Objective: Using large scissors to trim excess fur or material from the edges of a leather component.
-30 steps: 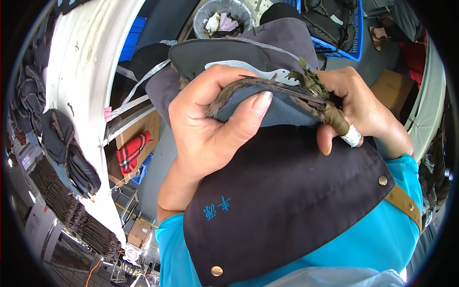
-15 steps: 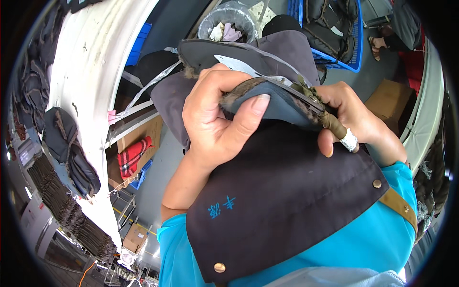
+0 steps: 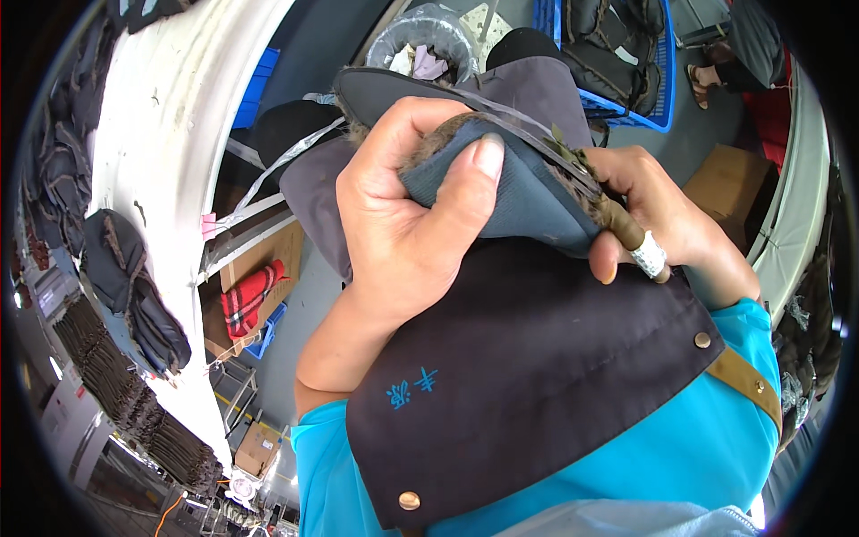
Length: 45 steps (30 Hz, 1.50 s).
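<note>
the fabric piece (image 3: 537, 201) is slate blue, its fur (image 3: 431, 149) brown. the apron (image 3: 537, 331) is dark brown, the shirt (image 3: 626, 447) turquoise. the cloth (image 3: 252, 297) is red plaid.

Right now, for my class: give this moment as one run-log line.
left hand: pinches blue-gray fur-edged piece | right hand: grips olive-wrapped tool handle at piece's edge | beyond hands: lined bin, blue basket

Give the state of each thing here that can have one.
Fur-trimmed fabric piece: bent, pinched by left hand.
Cloth-wrapped tool: held in right hand, partly hidden.
Waste bin: open, lined, scraps inside.
Blue crate: open, filled with dark padded pieces.
Red plaid cloth: folded or bunched, unclear.
</note>
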{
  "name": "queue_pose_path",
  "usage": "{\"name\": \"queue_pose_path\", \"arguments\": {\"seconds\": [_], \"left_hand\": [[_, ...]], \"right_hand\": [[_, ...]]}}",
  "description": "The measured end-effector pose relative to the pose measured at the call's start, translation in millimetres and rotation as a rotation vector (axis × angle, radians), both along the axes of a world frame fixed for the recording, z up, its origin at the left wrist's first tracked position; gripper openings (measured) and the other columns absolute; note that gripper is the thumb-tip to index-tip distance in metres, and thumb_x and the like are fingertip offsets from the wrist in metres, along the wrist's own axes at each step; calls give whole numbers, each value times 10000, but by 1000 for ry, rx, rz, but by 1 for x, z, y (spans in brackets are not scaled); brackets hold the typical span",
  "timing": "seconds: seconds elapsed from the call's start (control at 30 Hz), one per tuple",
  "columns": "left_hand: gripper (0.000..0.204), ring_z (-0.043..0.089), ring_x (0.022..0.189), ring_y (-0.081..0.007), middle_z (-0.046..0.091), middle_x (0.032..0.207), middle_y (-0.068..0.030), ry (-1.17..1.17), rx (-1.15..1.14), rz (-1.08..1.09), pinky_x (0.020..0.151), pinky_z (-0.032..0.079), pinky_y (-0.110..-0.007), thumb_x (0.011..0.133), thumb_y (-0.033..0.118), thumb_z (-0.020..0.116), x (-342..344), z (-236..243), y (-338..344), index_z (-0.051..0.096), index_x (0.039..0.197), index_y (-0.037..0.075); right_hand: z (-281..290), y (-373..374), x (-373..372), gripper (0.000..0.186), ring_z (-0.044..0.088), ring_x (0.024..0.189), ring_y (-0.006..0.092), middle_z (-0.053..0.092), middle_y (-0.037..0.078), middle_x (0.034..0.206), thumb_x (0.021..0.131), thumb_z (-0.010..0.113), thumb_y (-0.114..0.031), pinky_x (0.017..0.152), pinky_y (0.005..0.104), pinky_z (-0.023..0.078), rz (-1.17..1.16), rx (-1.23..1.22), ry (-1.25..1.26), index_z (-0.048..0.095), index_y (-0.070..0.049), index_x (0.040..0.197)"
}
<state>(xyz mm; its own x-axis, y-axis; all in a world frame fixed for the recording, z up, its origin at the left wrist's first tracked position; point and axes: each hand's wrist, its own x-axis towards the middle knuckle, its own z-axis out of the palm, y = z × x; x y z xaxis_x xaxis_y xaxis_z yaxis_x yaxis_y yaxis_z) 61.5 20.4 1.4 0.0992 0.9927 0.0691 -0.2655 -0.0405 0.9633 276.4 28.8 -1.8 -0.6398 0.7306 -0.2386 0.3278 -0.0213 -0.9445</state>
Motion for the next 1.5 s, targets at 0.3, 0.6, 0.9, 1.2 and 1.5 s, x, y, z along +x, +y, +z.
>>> {"name": "queue_pose_path", "arguments": {"seconds": [0.3,0.6,0.9,1.2,1.5], "left_hand": [[76,435,636,-10,531,707,40,2,-40,-8,568,377,-172,824,63,590,2,0,-1,548,846,5],[66,439,634,-11,535,708,35,4,-35,-48,567,378,-173,823,57,588,2,-1,1,550,840,6],[72,453,653,-14,554,731,28,-6,-54,-85,586,388,-175,826,60,585,1,-1,4,560,851,-2],[71,478,677,-23,579,756,11,0,-55,-100,612,403,-183,825,50,576,3,0,4,564,863,-8],[64,471,670,-19,567,738,19,34,-101,-104,600,400,-181,816,50,584,1,2,3,557,834,-5]], "right_hand": [[3,2,-5,532,393,561,84,475,23,586,626,794,-403,483,283,356,-22,-4,-51,547,5,863],[-1,-3,-4,434,414,590,60,516,22,614,685,776,-296,508,262,380,-38,-82,-11,558,17,893],[-2,-6,-2,362,437,594,57,543,12,647,729,745,-256,515,250,394,-95,-138,58,566,18,884],[-1,6,6,455,434,552,108,529,60,612,635,804,-253,515,291,406,16,133,-8,558,4,920],[3,11,3,490,440,549,132,536,92,624,654,786,-280,515,296,411,44,130,-33,550,21,961]]}}
